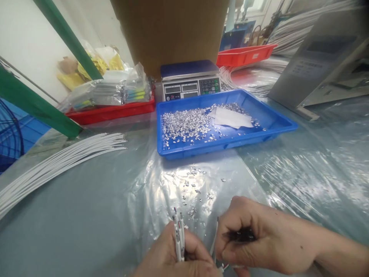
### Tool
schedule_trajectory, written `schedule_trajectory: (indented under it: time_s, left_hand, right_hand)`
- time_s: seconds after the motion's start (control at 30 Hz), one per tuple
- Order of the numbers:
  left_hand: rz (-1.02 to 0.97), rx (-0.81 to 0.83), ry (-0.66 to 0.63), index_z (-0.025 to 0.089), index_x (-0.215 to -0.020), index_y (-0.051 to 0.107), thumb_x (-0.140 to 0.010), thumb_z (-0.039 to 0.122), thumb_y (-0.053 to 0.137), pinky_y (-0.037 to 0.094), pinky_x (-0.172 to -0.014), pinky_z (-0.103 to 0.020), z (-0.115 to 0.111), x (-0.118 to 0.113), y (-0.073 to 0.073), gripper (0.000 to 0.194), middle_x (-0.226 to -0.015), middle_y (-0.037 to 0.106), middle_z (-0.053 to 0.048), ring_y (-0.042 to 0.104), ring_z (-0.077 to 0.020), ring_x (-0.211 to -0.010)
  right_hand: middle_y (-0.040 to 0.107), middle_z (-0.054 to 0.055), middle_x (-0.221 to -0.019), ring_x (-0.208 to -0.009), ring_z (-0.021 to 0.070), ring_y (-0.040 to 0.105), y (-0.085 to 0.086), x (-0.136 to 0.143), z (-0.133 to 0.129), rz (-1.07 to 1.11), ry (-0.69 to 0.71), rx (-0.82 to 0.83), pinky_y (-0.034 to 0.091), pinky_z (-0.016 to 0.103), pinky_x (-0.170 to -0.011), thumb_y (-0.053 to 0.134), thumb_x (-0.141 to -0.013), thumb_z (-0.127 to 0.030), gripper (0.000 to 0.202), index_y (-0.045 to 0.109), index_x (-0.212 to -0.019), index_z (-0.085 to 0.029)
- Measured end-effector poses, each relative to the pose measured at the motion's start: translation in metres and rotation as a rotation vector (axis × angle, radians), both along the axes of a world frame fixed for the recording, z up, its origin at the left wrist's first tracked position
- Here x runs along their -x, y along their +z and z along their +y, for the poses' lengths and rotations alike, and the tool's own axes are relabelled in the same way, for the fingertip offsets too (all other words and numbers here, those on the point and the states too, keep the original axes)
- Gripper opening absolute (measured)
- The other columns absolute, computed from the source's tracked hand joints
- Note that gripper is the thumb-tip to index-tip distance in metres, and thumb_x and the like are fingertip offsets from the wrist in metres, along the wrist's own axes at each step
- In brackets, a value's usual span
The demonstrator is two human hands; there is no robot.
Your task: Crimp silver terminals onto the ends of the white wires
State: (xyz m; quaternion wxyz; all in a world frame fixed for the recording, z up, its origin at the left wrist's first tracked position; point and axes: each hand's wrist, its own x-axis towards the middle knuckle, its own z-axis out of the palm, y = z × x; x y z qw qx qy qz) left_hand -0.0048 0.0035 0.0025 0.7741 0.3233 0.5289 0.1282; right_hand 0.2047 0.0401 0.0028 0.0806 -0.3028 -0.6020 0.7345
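Observation:
My left hand point(161, 256), at the bottom middle, is closed round a few white cables point(179, 236). Their stripped ends, with thin coloured wires, point up. Beside it on the right, my right hand point(250, 236) is curled shut, with something dark point(242, 234) in the hollow of the fingers. I cannot make out what that is. Another white cable point(214, 240) with a dark tip stands between the two hands, against my right fingers. Several small silvery metal pieces point(192, 211) lie on the plastic-covered table point(86, 215) just beyond my hands.
A blue tray point(227, 143) holds many silvery pieces and white paper point(233, 117). Behind it stands a scale point(190, 79). White cables point(63, 161) lie at left, near a red tray point(115, 111) of bagged goods. A metal machine point(314, 57) and red bin point(245, 55) stand right.

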Motion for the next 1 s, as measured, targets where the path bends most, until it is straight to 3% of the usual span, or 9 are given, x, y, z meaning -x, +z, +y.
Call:
schedule_trajectory:
  time_s: [0.2,0.3,0.37,0.43,0.6,0.73,1.0]
  left_hand:
    - [-0.069,0.098,-0.185,0.017,-0.065,0.073,-0.050,0.053,0.088,0.030,-0.053,-0.026,0.003,0.005,-0.014,0.042,-0.054,0.053,0.004,0.043,-0.0104,-0.056]
    - [-0.092,0.064,-0.151,0.017,-0.061,0.072,-0.051,0.049,0.089,0.029,-0.052,-0.026,-0.004,0.004,-0.018,0.038,-0.051,0.051,0.004,0.043,-0.0108,-0.054]
    - [-0.067,0.015,-0.031,0.017,-0.059,0.071,-0.051,0.047,0.089,0.029,-0.054,-0.026,-0.011,0.003,-0.019,0.035,-0.050,0.048,0.005,0.040,-0.0100,-0.054]
    - [-0.054,-0.011,0.008,0.017,-0.057,0.071,-0.051,0.045,0.089,0.028,-0.055,-0.026,-0.015,0.003,-0.020,0.033,-0.050,0.047,0.006,0.040,-0.0097,-0.054]
    - [-0.058,-0.004,-0.063,0.017,-0.053,0.069,-0.053,0.042,0.087,0.023,-0.049,-0.026,-0.011,0.004,-0.020,0.031,-0.048,0.049,0.005,0.039,-0.0093,-0.049]
    - [-0.160,0.015,-0.237,0.017,-0.052,0.064,-0.062,0.035,0.083,0.023,-0.046,-0.026,-0.001,0.004,-0.019,0.028,-0.046,0.046,0.006,0.037,-0.0090,-0.047]
    - [-0.158,-0.018,-0.259,0.017,-0.052,0.065,-0.062,0.031,0.080,0.023,-0.043,-0.024,0.004,0.001,-0.017,0.023,-0.044,0.045,0.006,0.037,-0.0087,-0.044]
  right_hand:
    - [0.053,-0.003,-0.053,-0.049,0.0061,0.046,-0.008,0.002,0.000,0.118,0.025,0.101,0.042,0.014,-0.046,0.070,-0.078,-0.024,0.017,0.073,-0.074,-0.008]
    - [0.055,-0.001,-0.055,-0.050,0.0057,0.047,-0.008,0.001,-0.001,0.103,0.034,0.094,0.043,0.013,-0.045,0.071,-0.077,-0.023,0.017,0.075,-0.075,-0.006]
    - [0.056,-0.001,-0.056,-0.050,0.0054,0.046,-0.007,0.001,-0.001,0.086,0.048,0.083,0.042,0.012,-0.045,0.072,-0.077,-0.022,0.018,0.075,-0.077,-0.005]
    - [0.056,-0.001,-0.057,-0.050,0.0054,0.046,-0.007,0.000,0.000,0.072,0.066,0.077,0.042,0.012,-0.045,0.072,-0.077,-0.021,0.017,0.076,-0.078,-0.005]
    - [0.056,-0.001,-0.057,-0.051,0.0056,0.047,-0.007,-0.001,-0.001,0.039,0.087,0.043,0.041,0.012,-0.046,0.070,-0.078,-0.019,0.015,0.076,-0.078,-0.006]
    - [0.057,-0.002,-0.059,-0.052,0.0054,0.047,-0.006,0.000,-0.001,0.040,0.124,-0.007,0.038,0.012,-0.046,0.071,-0.077,-0.018,0.012,0.075,-0.076,-0.007]
    - [0.046,-0.007,-0.054,-0.049,0.0044,0.037,-0.003,0.001,-0.004,0.035,0.145,-0.152,0.027,0.011,-0.041,0.066,-0.076,-0.008,0.008,0.072,-0.072,-0.008]
